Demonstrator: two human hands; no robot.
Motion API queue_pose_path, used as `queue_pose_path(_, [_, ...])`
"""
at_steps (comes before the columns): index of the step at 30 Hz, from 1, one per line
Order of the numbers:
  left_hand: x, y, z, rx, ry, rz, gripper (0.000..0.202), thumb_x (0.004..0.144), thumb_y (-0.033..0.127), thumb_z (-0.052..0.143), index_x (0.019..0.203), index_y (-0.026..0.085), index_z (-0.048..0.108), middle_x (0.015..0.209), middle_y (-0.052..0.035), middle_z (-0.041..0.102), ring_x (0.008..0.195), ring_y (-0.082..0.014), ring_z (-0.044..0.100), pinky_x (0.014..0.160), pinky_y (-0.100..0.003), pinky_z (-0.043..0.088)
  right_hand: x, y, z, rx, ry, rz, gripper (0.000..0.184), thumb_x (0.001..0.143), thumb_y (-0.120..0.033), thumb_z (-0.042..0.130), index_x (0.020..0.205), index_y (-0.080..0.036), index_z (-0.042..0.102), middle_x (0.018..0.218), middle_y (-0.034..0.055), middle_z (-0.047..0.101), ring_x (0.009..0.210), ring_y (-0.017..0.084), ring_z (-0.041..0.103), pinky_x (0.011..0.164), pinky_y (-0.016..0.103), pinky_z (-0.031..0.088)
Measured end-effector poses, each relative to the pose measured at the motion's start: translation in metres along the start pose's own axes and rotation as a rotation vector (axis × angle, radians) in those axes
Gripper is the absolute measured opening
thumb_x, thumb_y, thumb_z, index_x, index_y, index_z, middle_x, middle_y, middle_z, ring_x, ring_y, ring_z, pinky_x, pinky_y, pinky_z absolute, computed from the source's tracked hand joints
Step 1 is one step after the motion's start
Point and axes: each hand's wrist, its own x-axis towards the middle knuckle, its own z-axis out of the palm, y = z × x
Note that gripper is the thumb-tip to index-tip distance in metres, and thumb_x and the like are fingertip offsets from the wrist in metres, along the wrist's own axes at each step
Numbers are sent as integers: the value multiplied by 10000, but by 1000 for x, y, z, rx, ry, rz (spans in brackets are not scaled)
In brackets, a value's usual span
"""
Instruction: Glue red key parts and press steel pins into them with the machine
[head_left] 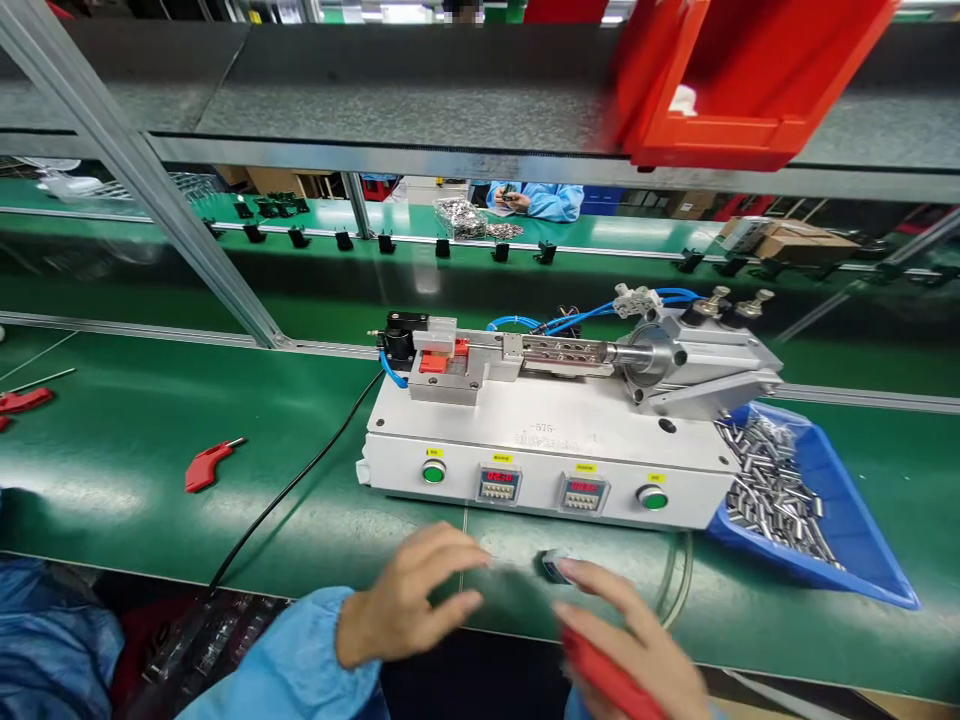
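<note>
My left hand [420, 600] hovers blurred over the front edge of the green table, fingers apart and holding nothing. My right hand [637, 640] is beside it, with a red tool [607, 680] gripped under the palm. Its fingertips touch a small dark part [553, 567] lying on the table. Just behind both hands stands a white press machine [540, 440] with two green buttons [433, 471], two red digital displays [499, 484] and a silver pneumatic cylinder [697, 360] on top.
A blue bin [847, 520] of several small metal tubes leans at the machine's right. A black cable [300, 480] runs left from the machine. A red-handled tool [210, 465] lies at the left. A red bin [735, 80] sits on the shelf overhead. A co-worker's hands [517, 200] work across the line.
</note>
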Motion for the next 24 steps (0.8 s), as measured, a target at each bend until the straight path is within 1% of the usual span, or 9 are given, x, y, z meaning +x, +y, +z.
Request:
queue_pose_path(1, [2, 8, 12, -95, -8, 10, 284, 1094, 365, 515, 1224, 148, 645, 992, -131, 772, 900, -213, 744, 804, -301, 615, 4, -9, 16, 35, -39, -28, 270, 1050, -288, 633, 1290, -299, 757, 1330, 121, 691, 1177, 264, 713, 979, 324, 619])
queue_pose_path(3, [1, 19, 27, -230, 23, -4, 306, 1095, 403, 505, 1205, 152, 641, 963, -132, 758, 884, -219, 728, 799, -307, 606, 14, -21, 46, 116, -67, -52, 334, 1073, -289, 583, 1386, -310, 696, 1397, 127, 651, 1227, 268, 688, 1026, 360, 608])
queue_pose_path(6, [-7, 24, 31, -346, 73, -127, 297, 1089, 439, 526, 1074, 186, 680, 881, -92, 735, 830, -204, 696, 777, -293, 577, 26, -26, 71, 186, -66, -35, 366, 1091, -302, 543, 1443, -310, 644, 1381, 122, 653, 1238, 257, 678, 1052, 377, 598])
queue_pose_path(8, [-14, 22, 28, -427, 44, -237, 308, 1056, 476, 600, 1023, 191, 713, 877, -81, 729, 835, -202, 690, 777, -286, 563, 26, -24, 71, 185, -105, -30, 370, 1079, -291, 565, 1440, -291, 645, 1335, 122, 677, 1211, 253, 690, 1033, 371, 607])
queue_pose_path(11, [-25, 16, 23, -532, -66, -384, 304, 990, 476, 716, 1001, 173, 742, 818, -55, 691, 749, -178, 646, 708, -267, 529, 16, -17, 56, 154, -82, 7, 317, 1030, -234, 643, 1341, -249, 706, 1213, 127, 718, 1081, 243, 732, 944, 352, 639])
queue_pose_path(15, [-38, 7, 21, -577, -200, -590, 274, 955, 425, 751, 1009, 158, 721, 799, -26, 658, 722, -165, 599, 698, -269, 508, -4, -10, 33, 88, 108, 108, 230, 982, -177, 690, 1191, -232, 768, 1064, 115, 741, 944, 245, 740, 849, 379, 648])
queue_pose_path(18, [-48, 1, 23, -603, -240, -744, 268, 948, 422, 733, 1006, 163, 693, 840, -27, 658, 760, -175, 600, 718, -278, 517, -18, -5, 26, 84, 266, 232, 229, 991, -197, 685, 1197, -256, 767, 982, 87, 732, 874, 232, 719, 763, 360, 632])
queue_pose_path(21, [-52, -1, 24, -601, -300, -772, 238, 945, 392, 722, 1010, 167, 677, 847, -31, 666, 776, -182, 610, 740, -287, 531, -28, -4, 29, 137, 290, 327, 330, 1014, -214, 664, 1338, -260, 706, 920, 68, 709, 787, 207, 694, 710, 349, 619])
queue_pose_path(24, [-49, -2, 22, -542, -386, -700, 198, 946, 371, 707, 963, 175, 679, 786, -16, 639, 732, -176, 587, 700, -278, 516, -25, -7, 40, 199, 171, 308, 451, 1006, -219, 685, 1452, -257, 626, 908, 47, 708, 720, 174, 668, 687, 321, 609])
